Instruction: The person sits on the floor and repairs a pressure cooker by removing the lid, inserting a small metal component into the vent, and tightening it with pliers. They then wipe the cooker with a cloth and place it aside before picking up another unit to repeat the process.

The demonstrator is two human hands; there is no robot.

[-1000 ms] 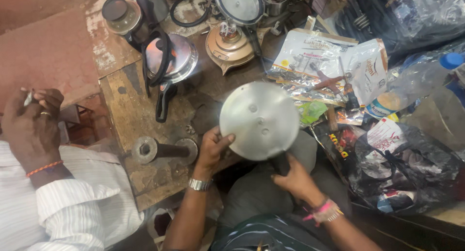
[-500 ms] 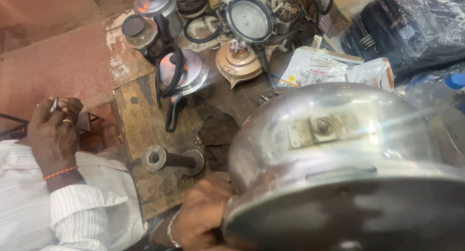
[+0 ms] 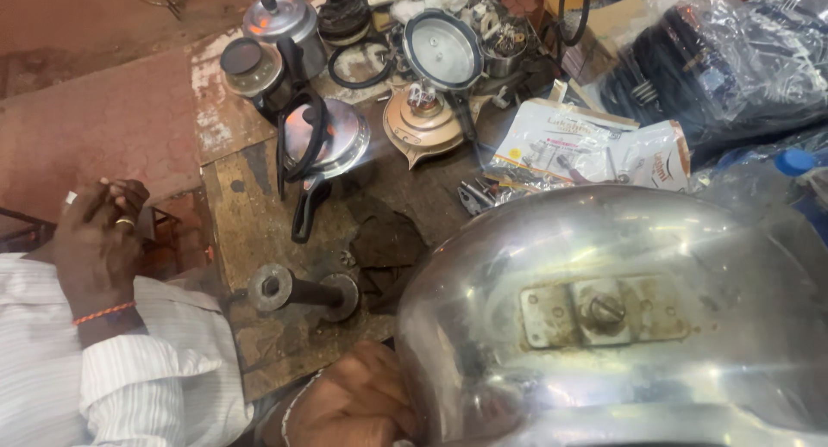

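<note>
We hold a polished steel cooker lid (image 3: 621, 326) close under our eyes, so near that it fills the lower right of the view and hides much of the workbench (image 3: 250, 214) behind it. Our left hand (image 3: 354, 404) curls against the lid's left rim, fingers closed on its edge; our right hand is out of sight, so we cannot tell what it does. On the lid's face a stained bracket plate (image 3: 595, 313) sits fastened, its slotted screw (image 3: 606, 309) seated in the middle (rust-coloured residue rings the plate). The handle is not on the lid here, so as we judge it the piece is stripped down and under inspection, with any refitting yet to come.

Near the bench's front edge lies a short steel mandrel (image 3: 302, 290) with flanged ends. Toward the far edge stand a lidded pot (image 3: 280, 20), another lid with black handle (image 3: 323, 141), a copper-toned base (image 3: 423, 119) and loose gaskets. Printed packets (image 3: 595, 145) and plastic-wrapped stock (image 3: 716, 63) crowd the right side. A co-worker's hand (image 3: 99, 240), striped cuff below it, rests off the bench's left edge above a reddish floor (image 3: 95, 128).
</note>
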